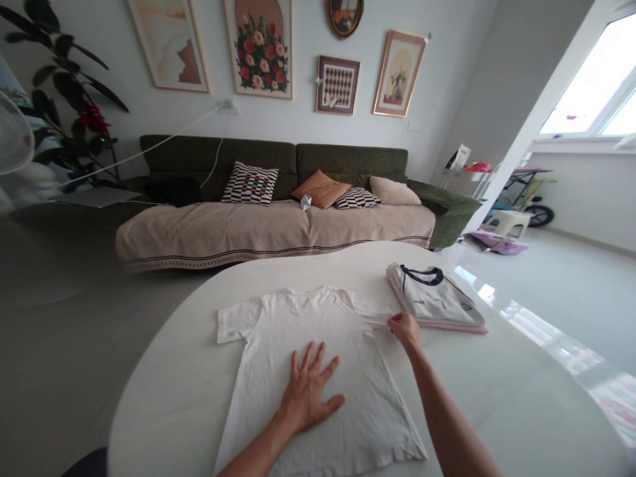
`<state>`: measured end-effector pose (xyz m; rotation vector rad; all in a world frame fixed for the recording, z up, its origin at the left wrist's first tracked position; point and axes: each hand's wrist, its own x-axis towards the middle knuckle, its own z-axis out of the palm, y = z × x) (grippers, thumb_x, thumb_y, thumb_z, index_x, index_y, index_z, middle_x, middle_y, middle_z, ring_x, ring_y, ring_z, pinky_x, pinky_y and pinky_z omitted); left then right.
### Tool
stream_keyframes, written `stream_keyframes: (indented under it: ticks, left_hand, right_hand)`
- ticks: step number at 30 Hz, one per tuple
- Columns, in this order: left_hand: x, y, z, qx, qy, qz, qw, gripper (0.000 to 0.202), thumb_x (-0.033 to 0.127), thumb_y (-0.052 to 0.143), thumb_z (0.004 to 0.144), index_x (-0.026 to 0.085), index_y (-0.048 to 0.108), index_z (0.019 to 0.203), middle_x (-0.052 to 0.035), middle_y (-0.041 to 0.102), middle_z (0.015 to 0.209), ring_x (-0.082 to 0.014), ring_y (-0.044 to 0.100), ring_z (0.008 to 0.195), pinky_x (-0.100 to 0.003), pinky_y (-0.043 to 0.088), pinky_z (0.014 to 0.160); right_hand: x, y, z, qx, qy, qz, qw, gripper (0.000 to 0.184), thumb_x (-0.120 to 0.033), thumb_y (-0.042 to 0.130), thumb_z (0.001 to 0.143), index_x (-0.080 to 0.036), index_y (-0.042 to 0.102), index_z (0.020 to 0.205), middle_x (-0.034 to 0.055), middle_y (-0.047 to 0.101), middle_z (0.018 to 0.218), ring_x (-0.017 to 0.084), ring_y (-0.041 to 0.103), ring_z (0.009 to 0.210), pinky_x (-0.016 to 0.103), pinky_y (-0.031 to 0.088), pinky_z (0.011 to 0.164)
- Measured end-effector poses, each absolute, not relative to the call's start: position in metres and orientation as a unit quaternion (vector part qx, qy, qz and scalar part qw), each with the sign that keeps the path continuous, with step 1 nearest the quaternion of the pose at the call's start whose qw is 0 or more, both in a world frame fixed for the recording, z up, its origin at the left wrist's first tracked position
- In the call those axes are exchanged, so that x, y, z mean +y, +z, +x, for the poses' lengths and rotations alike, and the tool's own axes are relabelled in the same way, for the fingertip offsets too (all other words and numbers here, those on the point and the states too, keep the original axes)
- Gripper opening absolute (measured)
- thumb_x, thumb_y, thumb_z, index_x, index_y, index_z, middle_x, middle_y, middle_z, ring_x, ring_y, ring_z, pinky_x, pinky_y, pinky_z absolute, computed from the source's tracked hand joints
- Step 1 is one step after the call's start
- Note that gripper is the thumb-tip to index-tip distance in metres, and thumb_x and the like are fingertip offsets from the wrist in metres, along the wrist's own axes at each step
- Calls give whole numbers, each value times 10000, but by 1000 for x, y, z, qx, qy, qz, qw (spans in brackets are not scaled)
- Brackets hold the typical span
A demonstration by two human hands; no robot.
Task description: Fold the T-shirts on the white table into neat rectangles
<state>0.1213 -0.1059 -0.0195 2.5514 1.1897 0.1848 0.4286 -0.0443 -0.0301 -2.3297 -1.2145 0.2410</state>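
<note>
A white T-shirt (298, 338) lies flat and spread out on a white oval table (169, 404), its collar toward the far side. My left hand (308, 391) rests palm down on the shirt's middle, fingers spread and holding nothing. My right hand (403, 330) is at the end of the shirt's right-hand sleeve, with its fingers pinched on the cloth. Just beyond that hand sits a folded stack of clothes (434, 298), topped by a white shirt with a dark navy collar, with a pink layer showing underneath.
The table's edge curves around the shirt, and a glossy pale floor lies beyond it. Farther off stand an olive-green sofa (273, 192) with a beige throw and cushions, a fan (12, 136) and a potted plant (69, 99) at left.
</note>
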Motion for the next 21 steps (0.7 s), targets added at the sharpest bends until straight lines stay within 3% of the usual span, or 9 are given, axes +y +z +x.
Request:
stream_keyframes:
  ticks: [3,6,10,13,15,17,21]
  left_hand:
    - [-105,-19,122,417,65,891,165,694,712,303,735,414,156,1344,3,72,1473,-301,7,1332,-603,-12,1011]
    - [-106,-17,123,419,60,891,166,701,713,315,730,409,163,1344,2,69,1473,-306,7,1331,-601,-22,1011]
    - [-106,-16,122,420,63,889,172,688,714,297,736,419,157,1342,2,68,1473,-303,-6,1331,-603,-26,1009]
    - [-106,-17,122,418,62,889,174,681,709,286,743,421,144,1343,5,61,1473,-303,-17,1331,-605,-28,1008]
    - [-106,-17,122,418,62,890,171,685,707,297,742,423,135,1344,8,59,1474,-305,-14,1330,-607,-25,1007]
    - [-106,-18,122,418,67,891,166,697,705,322,735,426,127,1343,13,60,1474,-306,-6,1330,-607,-19,1008]
    - [-108,-18,123,417,66,893,158,716,693,357,729,417,125,1348,14,69,1474,-311,6,1330,-605,-11,1010]
  right_hand:
    - [-46,-31,427,-458,47,-850,256,230,-181,416,737,-132,618,836,81,656,754,172,598,712,236,395,617]
    - [-49,-26,422,-481,24,-840,251,231,-183,396,768,-128,608,841,95,643,769,182,592,724,253,401,636]
    - [-56,-17,393,-511,-21,-824,245,339,-224,306,839,-78,585,967,197,592,973,243,566,868,342,407,724]
    - [-68,-26,352,-587,-19,-773,239,381,-220,259,870,-140,548,1105,137,551,1139,190,516,1022,305,373,857]
    - [-78,-39,326,-650,-8,-730,213,401,-275,311,868,-171,480,1216,92,488,1259,178,417,1164,296,312,950]
    - [-87,-51,309,-665,-8,-727,171,513,-381,338,859,-148,364,1315,105,366,1367,226,259,1277,385,224,1016]
    - [-94,-57,300,-604,-1,-791,101,650,-520,285,847,-144,233,1374,125,192,1441,264,106,1324,507,129,1020]
